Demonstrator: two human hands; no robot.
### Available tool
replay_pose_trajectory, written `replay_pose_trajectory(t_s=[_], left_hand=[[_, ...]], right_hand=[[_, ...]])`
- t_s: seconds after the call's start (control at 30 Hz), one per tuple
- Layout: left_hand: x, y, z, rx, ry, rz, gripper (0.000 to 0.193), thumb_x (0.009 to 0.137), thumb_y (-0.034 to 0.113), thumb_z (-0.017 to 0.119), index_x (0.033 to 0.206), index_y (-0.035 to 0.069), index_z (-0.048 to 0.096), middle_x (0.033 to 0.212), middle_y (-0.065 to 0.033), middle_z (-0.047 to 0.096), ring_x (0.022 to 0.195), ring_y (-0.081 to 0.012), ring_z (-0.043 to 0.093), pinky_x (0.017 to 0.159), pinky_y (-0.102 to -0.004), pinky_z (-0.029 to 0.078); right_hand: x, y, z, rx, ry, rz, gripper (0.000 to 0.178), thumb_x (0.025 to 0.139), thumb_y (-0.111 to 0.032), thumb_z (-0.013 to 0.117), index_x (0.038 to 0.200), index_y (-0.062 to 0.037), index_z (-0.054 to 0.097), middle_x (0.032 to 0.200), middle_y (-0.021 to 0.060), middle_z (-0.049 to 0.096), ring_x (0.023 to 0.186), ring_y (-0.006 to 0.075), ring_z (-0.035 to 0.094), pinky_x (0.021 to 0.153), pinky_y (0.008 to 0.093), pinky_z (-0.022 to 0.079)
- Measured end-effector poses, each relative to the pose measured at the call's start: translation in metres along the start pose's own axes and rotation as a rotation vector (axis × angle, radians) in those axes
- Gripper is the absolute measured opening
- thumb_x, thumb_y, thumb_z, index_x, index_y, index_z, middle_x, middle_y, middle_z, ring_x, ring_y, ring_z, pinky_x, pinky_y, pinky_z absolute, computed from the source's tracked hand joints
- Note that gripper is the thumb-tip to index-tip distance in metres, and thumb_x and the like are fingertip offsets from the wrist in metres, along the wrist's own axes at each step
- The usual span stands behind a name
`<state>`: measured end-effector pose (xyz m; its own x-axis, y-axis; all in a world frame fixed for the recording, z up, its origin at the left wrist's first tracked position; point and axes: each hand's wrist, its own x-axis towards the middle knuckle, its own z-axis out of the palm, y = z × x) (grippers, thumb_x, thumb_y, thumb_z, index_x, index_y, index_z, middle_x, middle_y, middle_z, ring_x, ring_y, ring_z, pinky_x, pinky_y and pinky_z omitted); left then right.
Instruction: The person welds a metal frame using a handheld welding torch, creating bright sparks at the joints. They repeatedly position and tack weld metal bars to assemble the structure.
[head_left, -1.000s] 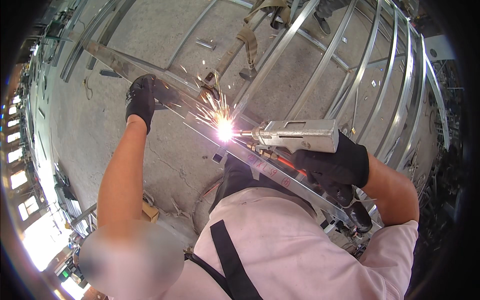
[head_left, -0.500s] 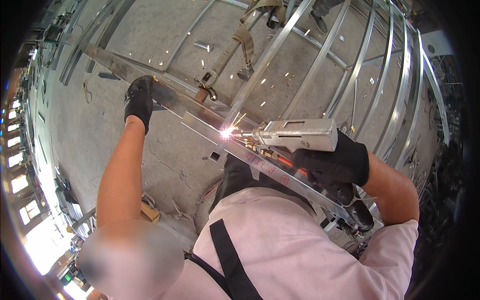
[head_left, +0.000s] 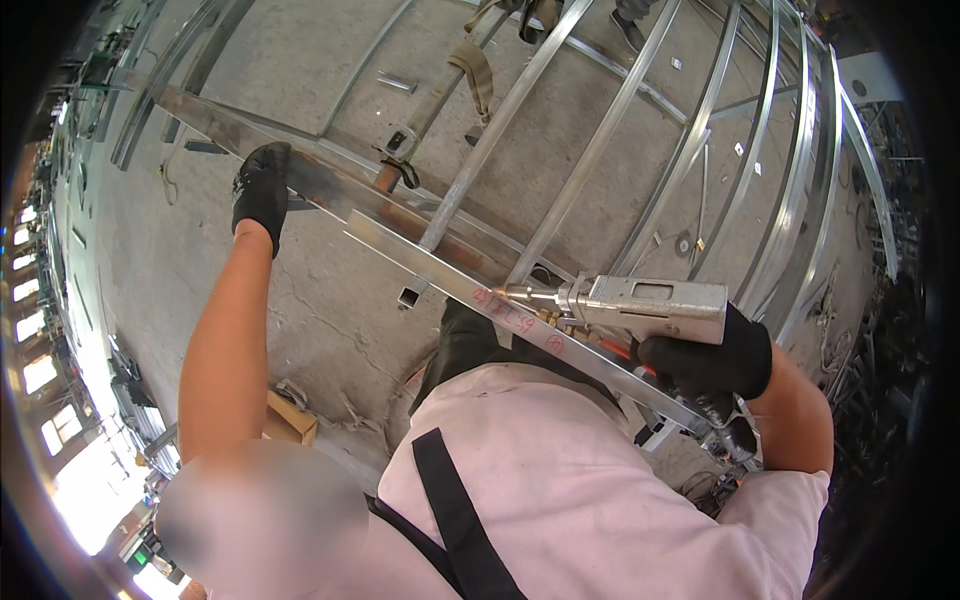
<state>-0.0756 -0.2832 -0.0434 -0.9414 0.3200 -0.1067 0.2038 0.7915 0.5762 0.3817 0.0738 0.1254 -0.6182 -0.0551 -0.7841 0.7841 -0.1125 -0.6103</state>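
Observation:
My black-gloved right hand [head_left: 712, 355] is wrapped round the grip of a silver handheld welding gun [head_left: 655, 306]. Its narrow nozzle points left, and the tip is at or just above a silver metal bar [head_left: 450, 288] with red handwriting, close to the lower end of a square metal tube [head_left: 560, 205]. No weld light or sparks show at the tip. My left hand [head_left: 263, 195], also in a black glove, is closed over the edge of a long, brown-stained steel beam [head_left: 335, 187] lying behind the bar. Part of its fingers is hidden.
Several parallel metal tubes [head_left: 700, 130] form a frame stretching to the far right. A tan strap [head_left: 474, 72] hangs over a crossbar. Another person's shoe [head_left: 628, 30] is at the far edge. A cardboard box [head_left: 290, 418] sits on the concrete floor near my left forearm.
The bright weld spot and flying sparks have gone. The welding gun in my right hand has moved right along the bar, from one tube end to the neighbouring one. My left hand stays on the beam.

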Motion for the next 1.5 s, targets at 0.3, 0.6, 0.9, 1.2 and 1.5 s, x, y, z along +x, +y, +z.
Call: replay_pose_trajectory(t_s=[0.3,0.6,0.9,1.2,1.5], left_hand=[[0.000,0.000,-0.002,0.003,0.006,-0.016,0.038,0.107,0.033,0.055,0.122,0.006,0.078,0.122,-0.0131,0.079,0.114,-0.0273,0.072,0.102,-0.0394,0.052],[0.009,-0.017,-0.001,0.012,0.017,-0.006,0.038,0.108,0.031,0.054,0.122,0.005,0.078,0.123,-0.0129,0.078,0.115,-0.0283,0.072,0.102,-0.0396,0.052],[0.009,-0.016,-0.002,-0.042,0.002,-0.039,0.039,0.109,0.033,0.055,0.124,0.006,0.078,0.124,-0.0124,0.078,0.116,-0.0290,0.072,0.103,-0.0401,0.052],[0.008,-0.013,-0.003,0.028,0.000,-0.039,0.041,0.109,0.036,0.052,0.125,0.007,0.078,0.126,-0.0127,0.078,0.118,-0.0295,0.072,0.102,-0.0401,0.053],[0.012,-0.023,-0.002,-0.013,0.001,-0.031,0.042,0.110,0.035,0.049,0.126,0.007,0.077,0.127,-0.0130,0.077,0.120,-0.0319,0.071,0.103,-0.0412,0.052]], right_hand=[[-0.005,0.008,-0.010,0.025,-0.038,0.022,0.052,0.100,-0.021,0.075,0.145,0.0007,0.061,0.102,0.0085,0.074,0.075,0.0105,0.067,0.066,0.0280,0.058],[0.001,0.013,-0.012,0.038,-0.112,-0.037,0.055,0.101,-0.020,0.071,0.150,0.0003,0.056,0.108,0.0092,0.074,0.080,0.0111,0.066,0.068,0.0291,0.058],[0.000,0.014,-0.010,0.027,-0.124,-0.064,0.055,0.102,-0.020,0.070,0.152,-0.0010,0.055,0.115,0.0097,0.074,0.082,0.0105,0.065,0.069,0.0285,0.057],[-0.002,0.006,-0.007,0.058,-0.107,-0.029,0.056,0.102,-0.021,0.070,0.154,-0.0046,0.055,0.118,0.0076,0.075,0.081,0.0091,0.066,0.068,0.0278,0.058],[-0.005,0.008,-0.005,0.061,-0.075,-0.014,0.057,0.100,-0.023,0.072,0.152,-0.0052,0.056,0.108,0.0049,0.073,0.075,0.0099,0.065,0.064,0.0269,0.056]])
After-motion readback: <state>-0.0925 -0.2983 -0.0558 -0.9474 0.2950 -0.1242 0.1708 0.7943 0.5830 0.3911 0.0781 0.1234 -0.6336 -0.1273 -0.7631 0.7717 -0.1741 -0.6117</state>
